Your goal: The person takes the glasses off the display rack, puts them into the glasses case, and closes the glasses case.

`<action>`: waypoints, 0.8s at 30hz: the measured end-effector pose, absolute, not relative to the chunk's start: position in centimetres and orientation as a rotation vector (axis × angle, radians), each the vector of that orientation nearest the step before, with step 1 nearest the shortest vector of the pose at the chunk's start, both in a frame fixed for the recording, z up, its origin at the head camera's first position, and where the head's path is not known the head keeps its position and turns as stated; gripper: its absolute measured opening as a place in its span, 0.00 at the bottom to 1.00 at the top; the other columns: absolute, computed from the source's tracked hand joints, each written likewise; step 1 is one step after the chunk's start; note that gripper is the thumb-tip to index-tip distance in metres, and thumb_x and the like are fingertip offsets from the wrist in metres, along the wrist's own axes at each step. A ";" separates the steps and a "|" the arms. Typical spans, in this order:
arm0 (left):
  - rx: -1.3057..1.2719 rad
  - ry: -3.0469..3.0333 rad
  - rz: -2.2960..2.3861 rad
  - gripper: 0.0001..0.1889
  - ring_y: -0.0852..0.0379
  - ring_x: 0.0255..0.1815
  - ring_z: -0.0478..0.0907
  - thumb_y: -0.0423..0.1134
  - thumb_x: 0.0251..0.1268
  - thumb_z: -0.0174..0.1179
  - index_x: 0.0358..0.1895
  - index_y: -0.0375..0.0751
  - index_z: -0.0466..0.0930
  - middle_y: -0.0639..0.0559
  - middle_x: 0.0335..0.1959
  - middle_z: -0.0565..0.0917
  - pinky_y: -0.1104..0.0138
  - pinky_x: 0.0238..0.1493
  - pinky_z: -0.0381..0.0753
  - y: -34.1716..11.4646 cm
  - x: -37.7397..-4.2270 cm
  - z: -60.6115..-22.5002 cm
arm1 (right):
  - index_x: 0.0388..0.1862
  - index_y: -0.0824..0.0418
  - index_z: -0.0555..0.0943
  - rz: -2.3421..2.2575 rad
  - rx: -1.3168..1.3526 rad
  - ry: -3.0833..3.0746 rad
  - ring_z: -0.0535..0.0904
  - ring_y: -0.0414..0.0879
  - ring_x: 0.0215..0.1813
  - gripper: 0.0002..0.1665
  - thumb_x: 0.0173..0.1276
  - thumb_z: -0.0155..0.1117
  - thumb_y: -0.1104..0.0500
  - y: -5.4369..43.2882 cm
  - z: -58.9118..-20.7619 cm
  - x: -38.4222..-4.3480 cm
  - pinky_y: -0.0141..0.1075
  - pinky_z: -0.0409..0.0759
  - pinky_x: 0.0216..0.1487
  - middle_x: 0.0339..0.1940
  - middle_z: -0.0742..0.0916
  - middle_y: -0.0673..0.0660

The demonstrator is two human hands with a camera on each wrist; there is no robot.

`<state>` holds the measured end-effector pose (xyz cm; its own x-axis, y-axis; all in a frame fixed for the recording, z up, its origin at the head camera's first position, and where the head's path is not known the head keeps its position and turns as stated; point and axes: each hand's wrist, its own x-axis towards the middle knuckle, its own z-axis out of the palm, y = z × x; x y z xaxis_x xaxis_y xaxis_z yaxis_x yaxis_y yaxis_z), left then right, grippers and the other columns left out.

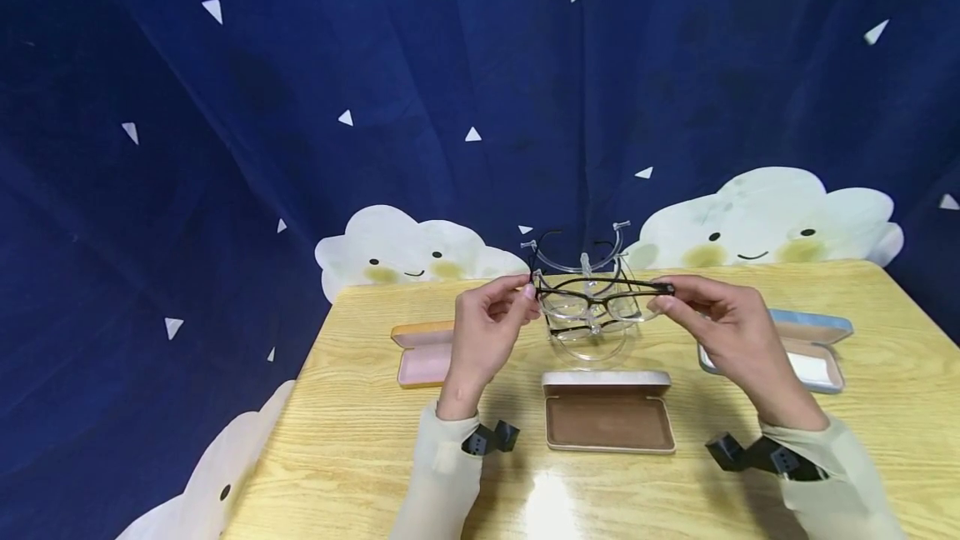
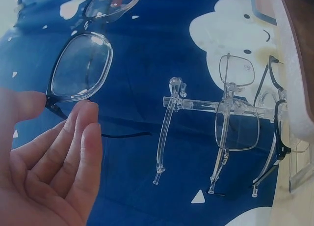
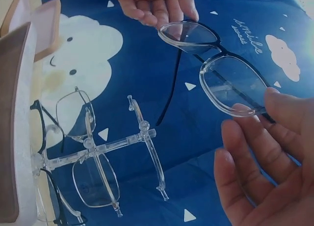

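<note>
Both hands hold a pair of eyeglasses (image 1: pixel 596 301) with a black upper frame and clear lower rims. My left hand (image 1: pixel 487 327) pinches its left end between thumb and fingers, as the left wrist view shows. At the other end, the thumb and fingers of my right hand (image 1: pixel 723 327) grip the hinge corner. One dark temple (image 3: pixel 171 93) hangs out behind the lenses. Beyond the glasses stands a clear tiered display rack (image 2: pixel 196 104), its top tier bare. Thin wire-framed glasses (image 2: pixel 238 125) sit on a middle tier, with black-framed glasses (image 2: pixel 280 132) below them.
An open white glasses case (image 1: pixel 607 447) with brown lining lies in front of the rack on the wooden table (image 1: pixel 337 432). An open orange case (image 1: pixel 423 383) is at left, an open blue case (image 1: pixel 813 319) at right. A dark blue cloud-print curtain (image 1: pixel 495 48) hangs behind.
</note>
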<state>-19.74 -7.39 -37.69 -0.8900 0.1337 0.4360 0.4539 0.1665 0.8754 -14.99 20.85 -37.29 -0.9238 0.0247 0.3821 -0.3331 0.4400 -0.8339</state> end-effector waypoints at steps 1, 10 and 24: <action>-0.562 -2.190 -1.777 0.13 0.43 0.30 0.91 0.33 0.74 0.62 0.53 0.26 0.86 0.33 0.32 0.91 0.70 0.35 0.90 -7.4 -19.7 -37.7 | 0.56 0.63 0.87 1.480 0.267 -2.367 0.84 0.31 0.35 0.15 0.74 0.69 0.58 20.9 -37.2 -14.9 0.28 0.77 0.32 0.37 0.91 0.31; -0.515 -2.205 -1.700 0.12 0.63 0.29 0.86 0.37 0.72 0.65 0.51 0.33 0.89 0.39 0.35 0.92 0.75 0.29 0.83 -7.5 -19.7 -37.6 | 0.56 0.62 0.87 1.505 0.276 -2.388 0.85 0.32 0.38 0.15 0.75 0.69 0.57 21.1 -37.0 -14.7 0.27 0.79 0.36 0.39 0.91 0.33; -0.546 -2.191 -1.750 0.15 0.73 0.31 0.83 0.35 0.72 0.66 0.56 0.30 0.87 0.36 0.38 0.92 0.75 0.35 0.87 -7.2 -19.6 -37.6 | 0.55 0.66 0.87 1.566 0.287 -2.340 0.86 0.31 0.39 0.14 0.75 0.68 0.61 21.1 -37.1 -14.7 0.23 0.81 0.39 0.38 0.92 0.33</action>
